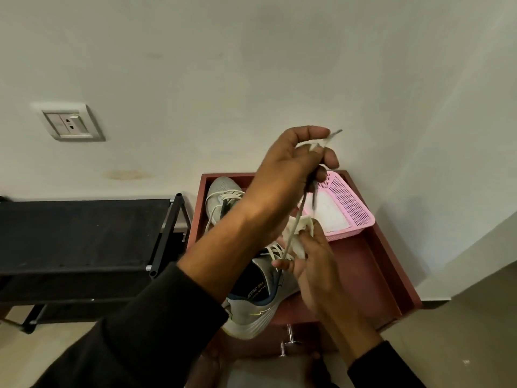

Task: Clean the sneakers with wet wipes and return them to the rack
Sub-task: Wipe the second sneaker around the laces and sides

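Observation:
Two grey sneakers lie on a dark red cabinet top: one at the back, one near the front edge. My left hand is raised and pinches the end of a shoelace, pulling it taut up from the near sneaker. Lower down, my right hand holds a crumpled wet wipe wrapped around the lace. A pink plastic basket with white wipes inside stands at the cabinet's back right.
A black shoe rack stands to the left of the cabinet, against the white wall. A wall socket sits above it. Two metal knobs show on the cabinet's front. Floor tiles lie at the right.

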